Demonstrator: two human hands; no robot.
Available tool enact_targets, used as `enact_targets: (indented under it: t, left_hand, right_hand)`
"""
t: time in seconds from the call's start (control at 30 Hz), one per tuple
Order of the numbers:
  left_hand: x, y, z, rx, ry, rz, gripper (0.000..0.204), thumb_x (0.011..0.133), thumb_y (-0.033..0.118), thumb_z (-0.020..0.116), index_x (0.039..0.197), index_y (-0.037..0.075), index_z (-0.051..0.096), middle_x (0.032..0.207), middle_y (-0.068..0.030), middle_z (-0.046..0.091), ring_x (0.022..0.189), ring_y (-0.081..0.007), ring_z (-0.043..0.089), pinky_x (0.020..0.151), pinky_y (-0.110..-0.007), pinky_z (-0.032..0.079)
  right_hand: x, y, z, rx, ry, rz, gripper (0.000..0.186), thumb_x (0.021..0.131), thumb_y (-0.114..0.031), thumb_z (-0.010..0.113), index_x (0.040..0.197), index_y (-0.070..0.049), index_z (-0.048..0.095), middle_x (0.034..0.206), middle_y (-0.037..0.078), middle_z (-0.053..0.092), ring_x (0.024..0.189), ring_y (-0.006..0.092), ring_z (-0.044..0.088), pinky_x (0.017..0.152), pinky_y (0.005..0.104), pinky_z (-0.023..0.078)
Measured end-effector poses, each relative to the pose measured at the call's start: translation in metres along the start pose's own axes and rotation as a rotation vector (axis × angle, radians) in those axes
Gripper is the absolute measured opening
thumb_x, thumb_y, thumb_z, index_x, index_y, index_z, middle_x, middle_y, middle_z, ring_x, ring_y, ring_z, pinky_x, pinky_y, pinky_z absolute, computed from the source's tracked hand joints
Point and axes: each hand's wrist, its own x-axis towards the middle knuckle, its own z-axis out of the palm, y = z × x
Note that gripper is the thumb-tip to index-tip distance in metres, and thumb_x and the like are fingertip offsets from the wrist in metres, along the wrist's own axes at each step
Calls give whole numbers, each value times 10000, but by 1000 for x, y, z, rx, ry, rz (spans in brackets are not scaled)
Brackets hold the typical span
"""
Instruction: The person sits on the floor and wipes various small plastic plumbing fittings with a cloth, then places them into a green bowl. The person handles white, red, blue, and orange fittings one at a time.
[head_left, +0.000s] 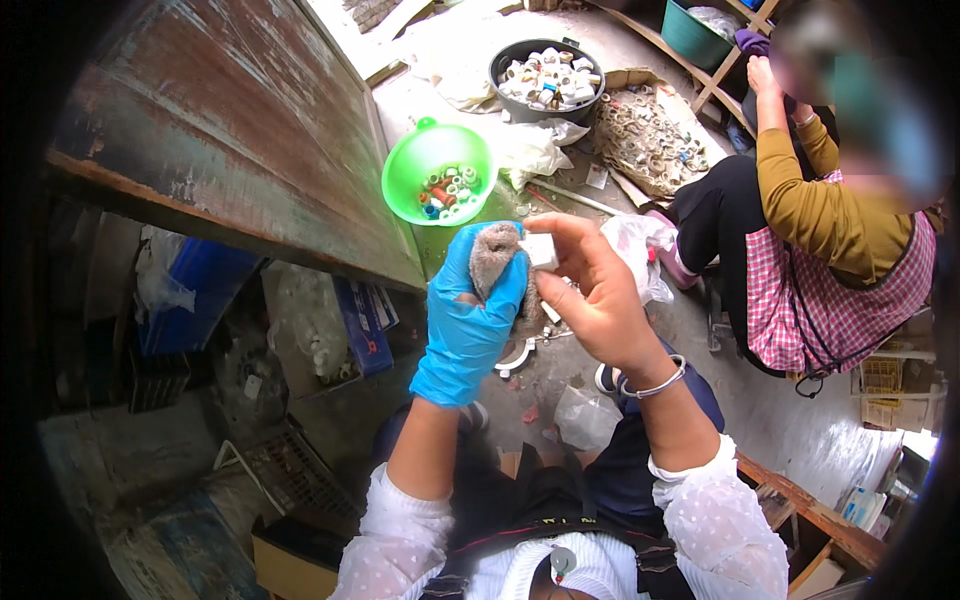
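My left hand (470,305), in a torn blue glove, is closed around a grey-brown cloth (494,258). Bare and with a bangle at the wrist, my right hand (598,290) pinches a small white plastic fitting (541,250) between thumb and fingers. The fitting touches the cloth's right side, and part of it is hidden by my fingers. Beyond my hands stands a bright green basin (402,180) with several white, orange and blue fittings inside.
A dark tub (505,103) heaped with white fittings stands at the back, beside a sack (655,135) of dirty ones. At right sits a co-worker (835,240) in a checked apron. A wooden table (230,130) rises at left, with blue boxes (205,290) below.
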Motion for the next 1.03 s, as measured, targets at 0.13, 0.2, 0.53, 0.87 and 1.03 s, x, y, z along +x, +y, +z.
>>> enact_targets:
  t: [0.13,0.2,0.53,0.87,1.03]
  left_hand:
    - [2,0,3,-75,64,-26,191,842,83,606,1016,16,571,907,-19,603,802,-81,549,708,-235,470]
    - [4,1,2,-80,120,-25,158,861,123,581,973,12,585,855,-19,595,778,-81,545,690,-231,467]
    - [2,2,-19,-477,301,-259,305,948,293,439,1014,38,595,780,-32,583,711,-108,554,660,-250,470]
    - [-2,-8,-25,-151,465,-146,270,936,272,460,1085,50,498,814,3,491,766,-95,503,665,-239,437]
    - [-12,12,-63,-244,36,34,337,898,202,506,1176,29,424,1059,-51,497,942,-172,522,837,-302,438]
  right_hand:
    - [1,10,1,-77,44,-72,393,794,-20,573,1175,-38,483,1021,77,559,912,144,575,800,297,480]
    - [0,7,0,-121,-4,-109,391,788,-9,575,1168,-36,486,1027,77,558,920,144,579,807,299,479]
    - [-1,-15,6,305,-55,-44,409,836,50,511,1224,-49,430,1146,69,503,1066,150,504,879,282,433]
    - [-10,-20,6,266,46,23,369,915,-99,419,1258,-66,286,844,56,473,634,99,484,579,245,432]
    - [-10,-14,23,333,98,236,305,936,-179,425,1204,-65,335,935,45,503,735,84,495,655,243,442]
